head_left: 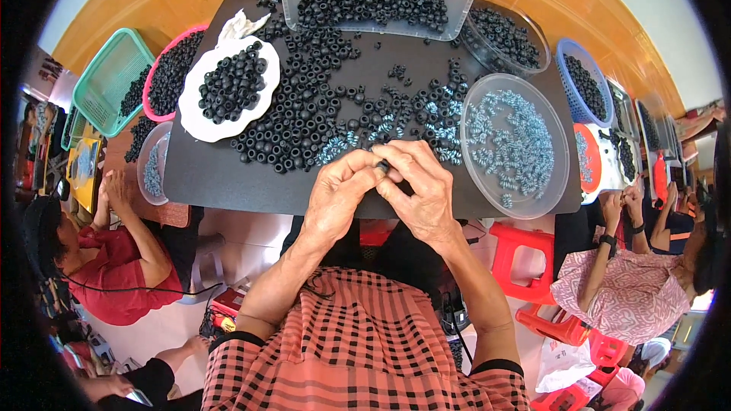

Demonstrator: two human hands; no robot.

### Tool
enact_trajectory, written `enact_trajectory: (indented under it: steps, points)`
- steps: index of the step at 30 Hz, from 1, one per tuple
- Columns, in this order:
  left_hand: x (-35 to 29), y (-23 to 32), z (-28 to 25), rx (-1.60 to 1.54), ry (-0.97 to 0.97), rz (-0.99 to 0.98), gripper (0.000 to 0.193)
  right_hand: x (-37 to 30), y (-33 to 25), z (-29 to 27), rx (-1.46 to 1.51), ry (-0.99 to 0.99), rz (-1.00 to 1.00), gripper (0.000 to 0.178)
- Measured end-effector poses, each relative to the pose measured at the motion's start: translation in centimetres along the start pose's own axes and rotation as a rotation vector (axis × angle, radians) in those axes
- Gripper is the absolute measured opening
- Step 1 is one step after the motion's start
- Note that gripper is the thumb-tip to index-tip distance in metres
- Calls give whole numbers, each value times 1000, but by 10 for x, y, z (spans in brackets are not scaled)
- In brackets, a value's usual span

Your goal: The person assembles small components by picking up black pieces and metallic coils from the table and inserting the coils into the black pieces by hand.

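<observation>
My left hand (343,189) and my right hand (419,192) meet over the near edge of the dark table (251,190). Both are closed, fingertips pinched together around a small black hollow plastic part (383,165). My fingers cover most of that part. Just beyond them lies a spread of loose black hollow parts (285,125), some ring-like. Small bluish coil springs (335,148) are scattered among these. More springs fill a round clear plastic tray (562,137) at the right.
A white scalloped plate (199,128) heaped with black parts stands left, beside a crumpled white cloth (242,27). A clear bin (381,28) of black parts stands at the far side, a round clear tub (542,61) right of it. Co-workers sit left and right; red stools (525,259) stand behind right.
</observation>
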State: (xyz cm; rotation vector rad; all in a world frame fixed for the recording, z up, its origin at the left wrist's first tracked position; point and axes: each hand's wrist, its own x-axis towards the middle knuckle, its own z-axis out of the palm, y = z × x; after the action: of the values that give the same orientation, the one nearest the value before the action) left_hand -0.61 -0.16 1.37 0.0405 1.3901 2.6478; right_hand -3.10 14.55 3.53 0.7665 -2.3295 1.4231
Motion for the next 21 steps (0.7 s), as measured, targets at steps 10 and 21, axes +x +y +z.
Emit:
enact_trajectory:
  steps: [10,21]
  points:
    - [-1,0,11,9,86,58,20,-4,5,-3,-38,37,-51,33]
    - [-7,-8,9,334,159,130,19,-9,2,-3,-31,117,-190,27]
